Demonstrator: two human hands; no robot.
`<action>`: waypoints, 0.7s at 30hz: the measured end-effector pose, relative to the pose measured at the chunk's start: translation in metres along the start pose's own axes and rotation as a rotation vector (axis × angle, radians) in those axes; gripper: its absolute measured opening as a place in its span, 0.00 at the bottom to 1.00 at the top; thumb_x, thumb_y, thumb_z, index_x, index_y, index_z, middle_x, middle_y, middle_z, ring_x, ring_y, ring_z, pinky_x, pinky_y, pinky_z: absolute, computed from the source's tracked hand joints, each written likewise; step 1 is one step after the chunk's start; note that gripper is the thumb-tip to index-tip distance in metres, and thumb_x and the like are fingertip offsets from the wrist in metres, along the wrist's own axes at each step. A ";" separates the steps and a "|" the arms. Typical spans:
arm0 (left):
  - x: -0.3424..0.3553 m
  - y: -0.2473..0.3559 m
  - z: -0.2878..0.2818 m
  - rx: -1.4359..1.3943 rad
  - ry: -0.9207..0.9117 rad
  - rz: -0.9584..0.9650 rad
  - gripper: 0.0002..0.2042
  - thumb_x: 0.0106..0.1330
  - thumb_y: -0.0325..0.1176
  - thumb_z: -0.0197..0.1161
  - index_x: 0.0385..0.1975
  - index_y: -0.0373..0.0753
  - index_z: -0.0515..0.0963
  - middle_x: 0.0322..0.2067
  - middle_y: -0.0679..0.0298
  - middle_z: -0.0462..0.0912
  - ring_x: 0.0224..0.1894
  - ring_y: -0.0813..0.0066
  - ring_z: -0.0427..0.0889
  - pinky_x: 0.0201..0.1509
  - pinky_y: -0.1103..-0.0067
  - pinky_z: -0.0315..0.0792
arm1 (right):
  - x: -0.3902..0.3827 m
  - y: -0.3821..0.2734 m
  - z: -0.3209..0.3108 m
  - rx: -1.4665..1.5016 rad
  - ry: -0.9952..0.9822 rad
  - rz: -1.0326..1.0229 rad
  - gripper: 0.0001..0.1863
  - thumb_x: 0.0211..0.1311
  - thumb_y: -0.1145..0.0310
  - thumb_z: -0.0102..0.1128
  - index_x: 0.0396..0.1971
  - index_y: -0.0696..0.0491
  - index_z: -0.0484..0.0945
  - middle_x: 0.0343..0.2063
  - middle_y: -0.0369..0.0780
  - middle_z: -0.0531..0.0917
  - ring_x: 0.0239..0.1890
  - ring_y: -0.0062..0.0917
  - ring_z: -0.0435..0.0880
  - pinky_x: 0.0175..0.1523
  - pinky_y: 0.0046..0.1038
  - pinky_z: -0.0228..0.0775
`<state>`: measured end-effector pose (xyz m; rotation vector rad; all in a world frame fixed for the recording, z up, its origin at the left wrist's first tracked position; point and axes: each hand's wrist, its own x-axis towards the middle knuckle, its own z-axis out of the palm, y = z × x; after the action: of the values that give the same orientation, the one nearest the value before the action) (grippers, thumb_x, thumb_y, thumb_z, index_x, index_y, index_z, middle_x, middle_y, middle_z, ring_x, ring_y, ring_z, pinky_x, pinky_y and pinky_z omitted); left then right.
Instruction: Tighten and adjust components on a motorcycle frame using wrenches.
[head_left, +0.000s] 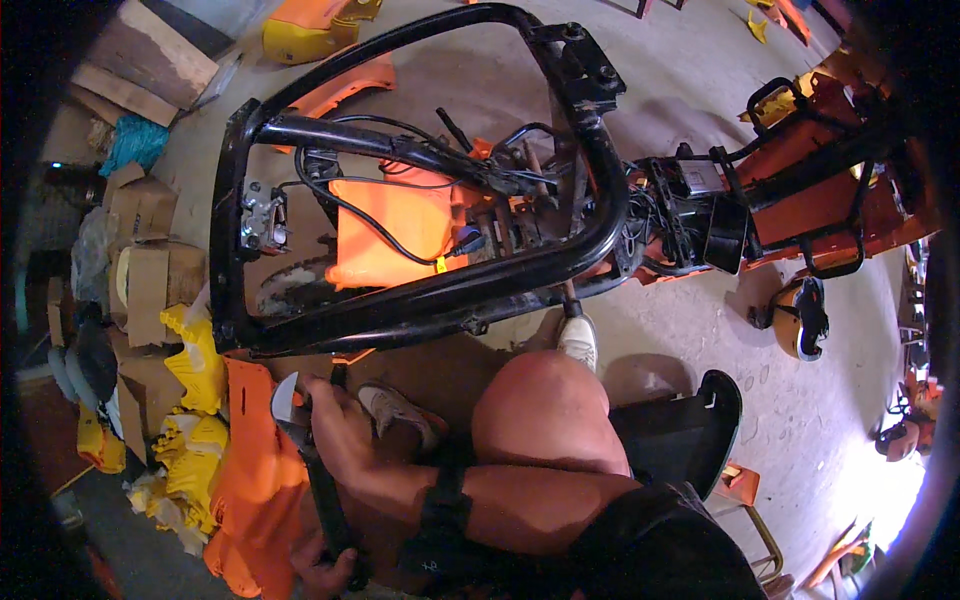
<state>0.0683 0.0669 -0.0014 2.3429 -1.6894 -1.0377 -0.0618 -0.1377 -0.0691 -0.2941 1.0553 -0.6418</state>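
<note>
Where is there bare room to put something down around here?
Bare floor lies between the black curved panel and the orange helmet-like item; more shows beyond the black frame. It's crowded on the left, where cardboard and yellow parts lie near the orange panel beside the left hand.

no text reads clearly; a small pale mark (430, 566) on the black clothing (490, 555) is illegible

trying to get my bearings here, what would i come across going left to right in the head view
Teal plastic bag, yellow plastic part, orange panel, right hand, bare knee, black curved panel, yellow-orange rounded shell.
</note>
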 end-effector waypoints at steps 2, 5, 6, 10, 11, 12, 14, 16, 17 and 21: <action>-0.001 0.000 -0.001 0.008 0.002 0.000 0.38 0.43 0.40 0.67 0.57 0.37 0.60 0.56 0.57 0.63 0.60 0.59 0.58 0.64 0.68 0.52 | -0.001 -0.004 0.002 0.025 -0.005 0.068 0.30 0.58 0.43 0.41 0.37 0.59 0.77 0.28 0.42 0.79 0.31 0.28 0.76 0.38 0.29 0.65; 0.005 0.005 0.001 0.007 -0.009 0.022 0.37 0.43 0.40 0.67 0.57 0.37 0.61 0.55 0.57 0.64 0.60 0.59 0.58 0.64 0.68 0.53 | -0.002 -0.010 -0.006 0.027 0.038 -0.011 0.30 0.58 0.44 0.42 0.37 0.58 0.78 0.28 0.42 0.80 0.31 0.28 0.76 0.38 0.28 0.65; 0.004 0.004 0.001 0.006 -0.005 0.013 0.37 0.43 0.40 0.67 0.56 0.37 0.61 0.55 0.57 0.64 0.60 0.59 0.58 0.64 0.68 0.53 | -0.002 -0.008 -0.004 0.007 0.018 0.006 0.31 0.59 0.44 0.40 0.38 0.58 0.77 0.32 0.45 0.79 0.35 0.32 0.75 0.42 0.30 0.63; -0.001 0.000 0.000 0.013 0.007 -0.008 0.37 0.43 0.40 0.67 0.56 0.37 0.61 0.55 0.57 0.64 0.59 0.59 0.59 0.64 0.68 0.53 | -0.002 -0.007 0.000 -0.074 -0.055 0.064 0.33 0.61 0.43 0.34 0.45 0.58 0.73 0.45 0.54 0.75 0.50 0.47 0.71 0.57 0.36 0.55; -0.002 -0.001 0.000 0.014 0.011 -0.011 0.37 0.43 0.40 0.67 0.56 0.37 0.61 0.54 0.57 0.65 0.59 0.59 0.59 0.64 0.68 0.53 | -0.002 -0.007 0.001 -0.094 -0.073 0.077 0.34 0.62 0.43 0.32 0.47 0.58 0.73 0.48 0.56 0.74 0.53 0.50 0.70 0.61 0.37 0.53; -0.001 0.000 0.000 0.010 0.011 -0.009 0.36 0.44 0.40 0.67 0.56 0.37 0.62 0.54 0.57 0.65 0.59 0.59 0.59 0.64 0.68 0.53 | -0.002 -0.010 -0.001 -0.071 -0.078 0.068 0.34 0.62 0.43 0.32 0.47 0.58 0.73 0.48 0.56 0.73 0.53 0.51 0.69 0.61 0.37 0.53; -0.001 0.000 0.002 0.005 0.011 -0.007 0.36 0.44 0.40 0.67 0.55 0.37 0.62 0.54 0.57 0.65 0.59 0.59 0.59 0.63 0.68 0.53 | -0.003 -0.013 -0.002 -0.025 -0.093 0.051 0.34 0.62 0.43 0.32 0.47 0.58 0.73 0.49 0.56 0.73 0.53 0.51 0.69 0.61 0.37 0.53; 0.001 0.000 0.004 0.002 0.016 -0.010 0.36 0.44 0.40 0.68 0.55 0.37 0.62 0.54 0.57 0.65 0.59 0.59 0.60 0.63 0.67 0.54 | -0.003 -0.009 -0.001 0.019 -0.027 0.013 0.31 0.60 0.44 0.39 0.40 0.59 0.76 0.37 0.48 0.78 0.40 0.36 0.74 0.49 0.31 0.61; 0.000 -0.001 0.005 -0.005 0.020 -0.013 0.36 0.44 0.40 0.68 0.55 0.37 0.62 0.53 0.57 0.65 0.59 0.59 0.60 0.63 0.67 0.54 | -0.002 -0.007 0.000 0.041 0.006 -0.006 0.30 0.58 0.44 0.42 0.36 0.59 0.77 0.31 0.44 0.80 0.34 0.29 0.76 0.43 0.28 0.65; -0.001 -0.002 0.005 -0.002 0.031 -0.017 0.35 0.44 0.40 0.68 0.54 0.37 0.63 0.53 0.57 0.66 0.58 0.60 0.60 0.63 0.67 0.54 | 0.000 -0.007 0.000 -0.017 0.016 0.043 0.30 0.59 0.44 0.41 0.37 0.59 0.77 0.31 0.43 0.81 0.34 0.29 0.76 0.43 0.29 0.65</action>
<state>0.0670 0.0698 -0.0057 2.3632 -1.6600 -1.0002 -0.0638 -0.1427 -0.0653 -0.2803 1.0801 -0.5979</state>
